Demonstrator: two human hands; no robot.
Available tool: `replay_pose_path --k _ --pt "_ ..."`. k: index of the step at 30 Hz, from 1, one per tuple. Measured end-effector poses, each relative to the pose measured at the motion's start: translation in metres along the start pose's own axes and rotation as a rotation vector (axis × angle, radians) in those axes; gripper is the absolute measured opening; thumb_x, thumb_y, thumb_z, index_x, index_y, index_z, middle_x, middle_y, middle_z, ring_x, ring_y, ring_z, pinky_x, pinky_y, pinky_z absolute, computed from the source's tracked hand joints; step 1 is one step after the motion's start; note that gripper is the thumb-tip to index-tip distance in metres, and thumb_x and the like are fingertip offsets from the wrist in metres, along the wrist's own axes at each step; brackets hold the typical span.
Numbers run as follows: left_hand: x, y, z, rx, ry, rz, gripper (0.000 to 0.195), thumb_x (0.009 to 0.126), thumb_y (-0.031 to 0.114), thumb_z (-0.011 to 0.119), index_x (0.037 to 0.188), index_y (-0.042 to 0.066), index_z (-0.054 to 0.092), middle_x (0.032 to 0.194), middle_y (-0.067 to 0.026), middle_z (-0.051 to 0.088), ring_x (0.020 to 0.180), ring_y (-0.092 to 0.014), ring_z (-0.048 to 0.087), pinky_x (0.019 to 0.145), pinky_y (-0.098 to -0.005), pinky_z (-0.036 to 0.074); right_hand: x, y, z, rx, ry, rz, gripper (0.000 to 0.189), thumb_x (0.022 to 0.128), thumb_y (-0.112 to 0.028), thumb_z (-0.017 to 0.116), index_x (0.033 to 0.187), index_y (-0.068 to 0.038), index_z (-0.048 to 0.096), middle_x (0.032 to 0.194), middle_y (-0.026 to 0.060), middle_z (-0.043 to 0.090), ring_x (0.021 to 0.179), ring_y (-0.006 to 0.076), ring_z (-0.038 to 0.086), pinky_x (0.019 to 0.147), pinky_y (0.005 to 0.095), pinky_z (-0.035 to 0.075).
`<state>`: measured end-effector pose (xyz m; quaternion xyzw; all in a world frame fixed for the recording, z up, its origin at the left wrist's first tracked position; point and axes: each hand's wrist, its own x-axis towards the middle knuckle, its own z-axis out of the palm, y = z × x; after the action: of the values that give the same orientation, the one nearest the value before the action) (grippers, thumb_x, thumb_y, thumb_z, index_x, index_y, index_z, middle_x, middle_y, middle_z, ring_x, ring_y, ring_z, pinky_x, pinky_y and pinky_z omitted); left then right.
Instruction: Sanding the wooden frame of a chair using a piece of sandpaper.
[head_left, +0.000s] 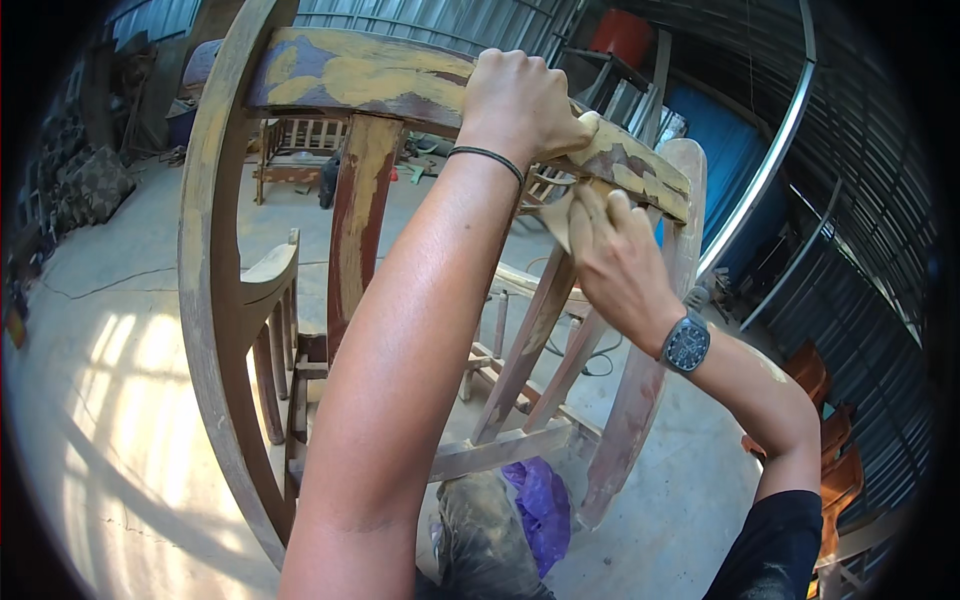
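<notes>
A wooden chair frame stands before me, its curved top rail (360, 71) patched with yellowish filler over worn dark paint. Over the middle of that rail my left hand (517, 105) is closed, its fingers wrapped on the wood. Lower and to the right, my right hand (619, 244) holds a tan sheet (557, 219), which looks like sandpaper, against a back slat just under the rail. Another back slat (364, 217), red-brown with filler, stands left of my left forearm. The fingertips of my right hand are partly hidden.
The chair's left post (206, 247) and armrest (271, 266) rise at the left, its right post (630, 420) at the right. Purple cloth (538, 510) lies by my leg. A slatted wooden piece (300, 161) stands farther back; orange-brown wooden furniture (840, 480) is at the far right.
</notes>
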<state>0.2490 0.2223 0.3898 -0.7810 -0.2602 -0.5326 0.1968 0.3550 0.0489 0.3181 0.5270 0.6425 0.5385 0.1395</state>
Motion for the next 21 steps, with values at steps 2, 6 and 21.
replay_pose_path --k 2,6,21 --pt "0.0 -0.001 0.0 -0.004 0.012 0.007 0.066 0.089 0.064 0.056 0.07 0.006 0.08 0.068 -0.0159 0.073 0.065 -0.028 0.074 0.062 -0.0365 0.056 0.004 0.0 -0.002 -0.04 -0.029 0.018 0.042 0.087 -0.004 0.056 0.126 0.011 0.061 0.131 0.0222 0.065 0.107 0.0291 0.058 0.083 0.0368 0.048" --pt "-0.002 0.001 0.0 -0.01 0.025 0.003 0.066 0.089 0.064 0.057 0.071 0.006 0.08 0.068 -0.0159 0.073 0.066 -0.028 0.074 0.063 -0.0367 0.056 0.011 0.017 -0.009 -0.024 -0.041 0.04 0.039 0.087 -0.003 0.056 0.123 0.01 0.062 0.13 0.0216 0.064 0.105 0.0292 0.058 0.082 0.0369 0.048" --pt "-0.001 0.0 0.001 -0.021 0.037 0.005 0.065 0.09 0.064 0.058 0.068 0.006 0.08 0.065 -0.0157 0.072 0.063 -0.028 0.073 0.061 -0.0364 0.054 0.006 0.022 -0.009 0.014 0.033 0.021 0.037 0.087 -0.006 0.057 0.119 0.01 0.063 0.122 0.0218 0.068 0.101 0.0282 0.057 0.082 0.0366 0.047"
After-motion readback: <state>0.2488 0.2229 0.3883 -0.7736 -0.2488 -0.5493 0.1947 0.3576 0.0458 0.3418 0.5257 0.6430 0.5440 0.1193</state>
